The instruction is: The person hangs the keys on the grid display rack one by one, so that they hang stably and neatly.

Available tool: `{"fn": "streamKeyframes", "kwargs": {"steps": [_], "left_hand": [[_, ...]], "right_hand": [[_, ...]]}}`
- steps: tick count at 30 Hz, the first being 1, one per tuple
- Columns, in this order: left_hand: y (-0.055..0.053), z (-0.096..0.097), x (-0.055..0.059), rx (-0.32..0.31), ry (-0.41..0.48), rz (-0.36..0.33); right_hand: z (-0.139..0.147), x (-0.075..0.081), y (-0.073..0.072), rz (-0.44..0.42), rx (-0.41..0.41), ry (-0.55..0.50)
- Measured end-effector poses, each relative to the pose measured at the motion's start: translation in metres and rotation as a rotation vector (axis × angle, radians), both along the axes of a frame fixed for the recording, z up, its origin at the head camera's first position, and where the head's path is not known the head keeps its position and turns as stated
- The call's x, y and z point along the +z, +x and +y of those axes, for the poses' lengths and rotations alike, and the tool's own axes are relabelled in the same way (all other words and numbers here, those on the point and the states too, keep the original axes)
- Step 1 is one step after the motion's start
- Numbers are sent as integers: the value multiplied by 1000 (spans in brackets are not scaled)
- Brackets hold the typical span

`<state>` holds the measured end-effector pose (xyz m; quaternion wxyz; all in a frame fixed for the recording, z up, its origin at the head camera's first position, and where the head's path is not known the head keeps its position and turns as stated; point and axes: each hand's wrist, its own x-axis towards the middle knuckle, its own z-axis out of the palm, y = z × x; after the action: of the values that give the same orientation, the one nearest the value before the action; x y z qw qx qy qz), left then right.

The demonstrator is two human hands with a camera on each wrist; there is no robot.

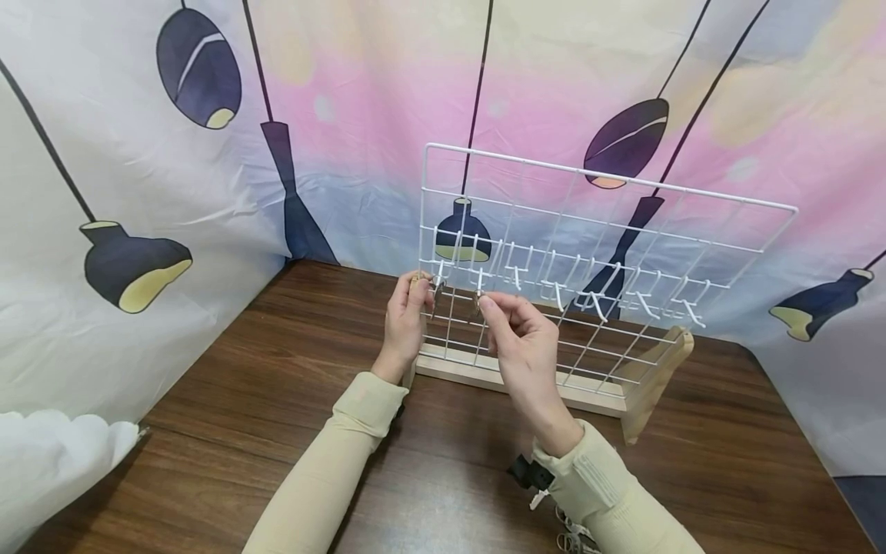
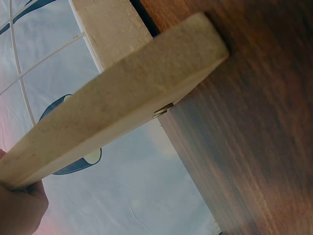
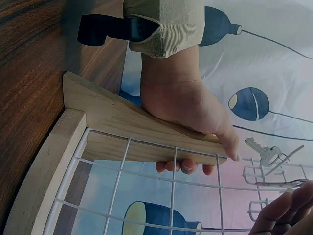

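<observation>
My left hand (image 1: 407, 312) grips the upper end of the rack's wooden side support (image 2: 117, 90); in the right wrist view its fingers wrap around the board. A silver key (image 3: 264, 152) hangs on the leftmost hook of the white wire grid rack (image 1: 609, 178). At the second hook (image 1: 481, 278), my right hand (image 1: 522, 338) pinches another key (image 1: 477, 304) between thumb and forefinger. That key is mostly hidden by the fingers and shows edge-on in the right wrist view, close to the hook.
Several more white hooks (image 1: 598, 308) line the grid to the right. The right wooden support (image 1: 657, 385) stands on the brown table (image 1: 228, 408). Loose keys (image 1: 573, 538) lie near my right sleeve. A lamp-patterned cloth (image 1: 374, 92) hangs behind, and white fabric (image 1: 62, 462) sits at the left edge.
</observation>
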<state>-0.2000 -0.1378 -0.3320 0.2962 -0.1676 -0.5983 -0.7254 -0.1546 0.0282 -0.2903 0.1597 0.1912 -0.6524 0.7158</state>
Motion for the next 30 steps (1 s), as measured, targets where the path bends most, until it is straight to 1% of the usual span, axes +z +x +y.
{"fn": "streamKeyframes", "kwargs": {"steps": [4,7,11,14,20,23,27,30], "left_hand": [[1,0,0,-1,-6,3],[1,0,0,8,-12,3],[0,0,1,13,-9,4],[1,0,1,12,-2,0],[3,2,2,19,-10,-19],[2,2,1,24,-15,-11],[-8,-2,-9,20,-7,-1],[-17,-5,-19,6,6,3]], "right_hand": [[1,-4,-2,-8,-2,4],[1,-2,0,-13,-2,14],[2,8,10,-27,-6,47],[5,14,18,-48,-16,91],[18,10,20,-74,10,163],[25,7,19,-90,33,208],[34,4,18,-112,62,271],[41,-2,16,-121,80,325]]}}
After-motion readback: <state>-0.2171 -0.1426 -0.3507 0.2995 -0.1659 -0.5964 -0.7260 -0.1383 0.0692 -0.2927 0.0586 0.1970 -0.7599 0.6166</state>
